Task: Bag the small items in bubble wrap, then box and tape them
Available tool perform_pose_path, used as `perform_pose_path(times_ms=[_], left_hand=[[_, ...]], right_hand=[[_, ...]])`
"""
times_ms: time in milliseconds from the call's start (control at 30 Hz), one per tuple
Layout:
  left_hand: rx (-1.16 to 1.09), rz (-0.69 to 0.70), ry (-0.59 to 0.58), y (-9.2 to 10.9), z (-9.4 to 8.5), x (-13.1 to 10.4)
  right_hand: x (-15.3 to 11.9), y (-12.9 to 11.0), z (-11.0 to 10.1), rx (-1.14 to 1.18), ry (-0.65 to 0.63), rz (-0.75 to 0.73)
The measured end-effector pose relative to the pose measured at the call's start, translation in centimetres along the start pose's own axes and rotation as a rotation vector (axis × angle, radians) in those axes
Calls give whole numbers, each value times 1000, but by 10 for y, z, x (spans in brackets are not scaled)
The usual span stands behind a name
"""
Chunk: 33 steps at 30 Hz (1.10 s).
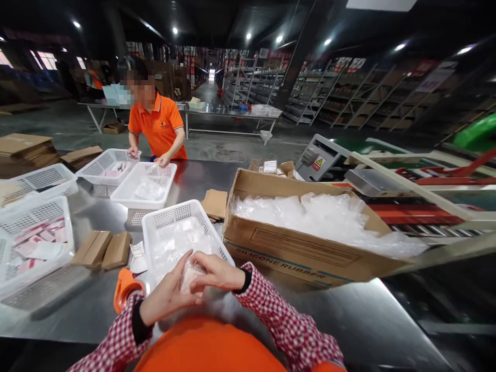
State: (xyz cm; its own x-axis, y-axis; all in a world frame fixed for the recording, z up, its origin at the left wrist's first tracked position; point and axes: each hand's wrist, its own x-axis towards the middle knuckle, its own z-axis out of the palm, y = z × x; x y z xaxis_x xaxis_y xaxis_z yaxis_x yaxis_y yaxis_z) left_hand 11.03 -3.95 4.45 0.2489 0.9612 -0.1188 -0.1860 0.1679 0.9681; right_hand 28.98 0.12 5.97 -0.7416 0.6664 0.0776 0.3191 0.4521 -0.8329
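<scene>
Close to my body, a small bundle in clear bubble wrap (189, 276) is held between both hands. My left hand (168, 295) cups it from the left, its thumb along the lower side. From the right, my right hand (217, 272) curls its fingers over the top. What lies inside the wrap cannot be made out. Just beyond them is a white perforated basket (155, 222) with several clear bubble-wrap pieces (186, 235) in it. An orange tape dispenser (126, 289) rests on the table beside my left wrist.
A large cardboard box (279, 256) full of bubble-wrap bags (302, 214) stands at right. Flat brown cartons (91, 249) and a basket of pink-and-white packets (65, 217) lie left. Across the steel table (96, 294), a person in orange (160, 126) handles baskets. A conveyor (422, 209) runs behind the box.
</scene>
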Motion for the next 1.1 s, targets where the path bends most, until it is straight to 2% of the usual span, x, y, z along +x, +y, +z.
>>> perform_pose_path(times_ms=[33, 100, 167, 200, 267, 333, 367, 400, 433, 533, 600, 667, 767, 833, 900, 967, 1100], left_hand=[[44, 22, -10, -2, -1, 2], [149, 20, -106, -4, -4, 5], [109, -66, -154, -5, -9, 5], [67, -114, -158, -4, -11, 4], [-4, -148, -140, -2, -17, 4], [-18, -114, -148, -1, -23, 6], [8, -90, -146, -1, -26, 8], [52, -66, -123, -2, -27, 12], [111, -35, -66, -3, -27, 15], [309, 83, 188, -7, -20, 27], [369, 121, 258, -6, -14, 32], [293, 79, 216, -2, -10, 34], [-42, -100, 70, 5, -13, 33], [-241, -190, -27, 5, -17, 32], [-331, -210, -95, 1, -18, 32], [-358, -205, -123, -5, -17, 32], [-402, -182, -63, -13, -9, 36]], right_hand=[[2, 1, 2, -52, 15, -14], [5, 4, 4, -179, 121, -34], [8, 10, 4, -211, 247, -27], [9, 15, 3, -151, 276, -4], [10, 28, 1, 84, 206, 76], [9, 43, 2, 362, 25, 195], [9, 49, 4, 467, -25, 254], [9, 53, 8, 536, -22, 300], [9, 56, 13, 574, 34, 331], [9, 56, 27, 671, 249, 369], [8, 53, 29, 754, 267, 367], [5, 49, 24, 703, 302, 317], [-1, 45, 10, 509, 441, 192], [-3, 43, 2, 514, 515, 179], [-2, 40, -2, 582, 584, 208], [0, 38, -3, 639, 654, 228], [4, 37, 3, 669, 786, 171]])
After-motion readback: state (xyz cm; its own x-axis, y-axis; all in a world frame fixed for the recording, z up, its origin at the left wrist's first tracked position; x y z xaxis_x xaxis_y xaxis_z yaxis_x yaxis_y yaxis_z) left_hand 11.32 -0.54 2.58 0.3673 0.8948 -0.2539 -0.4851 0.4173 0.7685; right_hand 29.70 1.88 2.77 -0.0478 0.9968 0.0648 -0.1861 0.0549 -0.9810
